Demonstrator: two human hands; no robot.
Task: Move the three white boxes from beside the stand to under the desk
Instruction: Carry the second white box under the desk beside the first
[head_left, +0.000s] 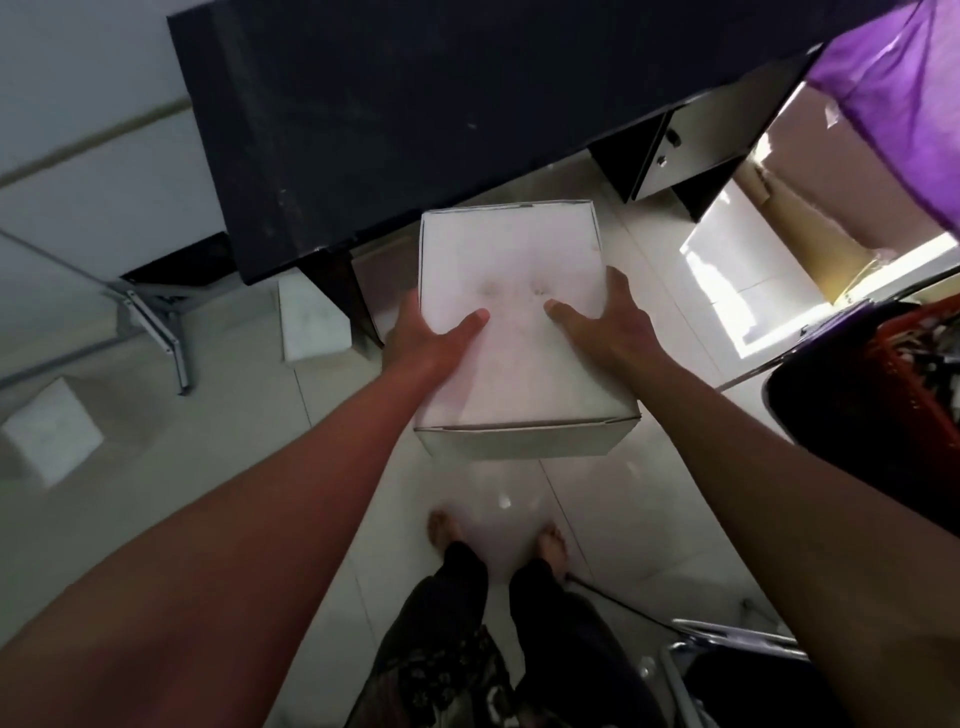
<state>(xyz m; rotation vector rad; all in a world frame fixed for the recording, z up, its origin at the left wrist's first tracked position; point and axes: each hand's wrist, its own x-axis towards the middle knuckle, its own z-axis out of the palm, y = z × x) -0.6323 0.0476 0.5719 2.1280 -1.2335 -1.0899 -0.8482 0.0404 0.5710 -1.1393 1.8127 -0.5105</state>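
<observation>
— How were the hands set on it?

— The left hand (426, 338) and the right hand (613, 327) were clamped on opposite sides of the white box (511, 312), thumbs laid flat across the lid and the other fingers hidden down the sides. The box hung in the air above the tiled floor (597, 519), its far edge just short of the dark desk (415, 104).

— So where might it have gone wrong?

— The hold looked like a squeeze alone, with nothing seen under the base. If the cardboard walls gave or the palms slid, the box could have dropped toward the person's bare feet (550, 540) right below. The front flap also showed a thin gap along its seam, so a tilt might have let it open.

— And the desk itself?

— Its edge sat close to the box's far side; lowering without backing off could have knocked the box against it. Another white box (311, 327) stood by the desk leg (337, 301) and a third (49, 436) lay near the metal stand (156, 322), so the space under the desk was partly taken, and a careless push could have shoved the neighbour aside
</observation>
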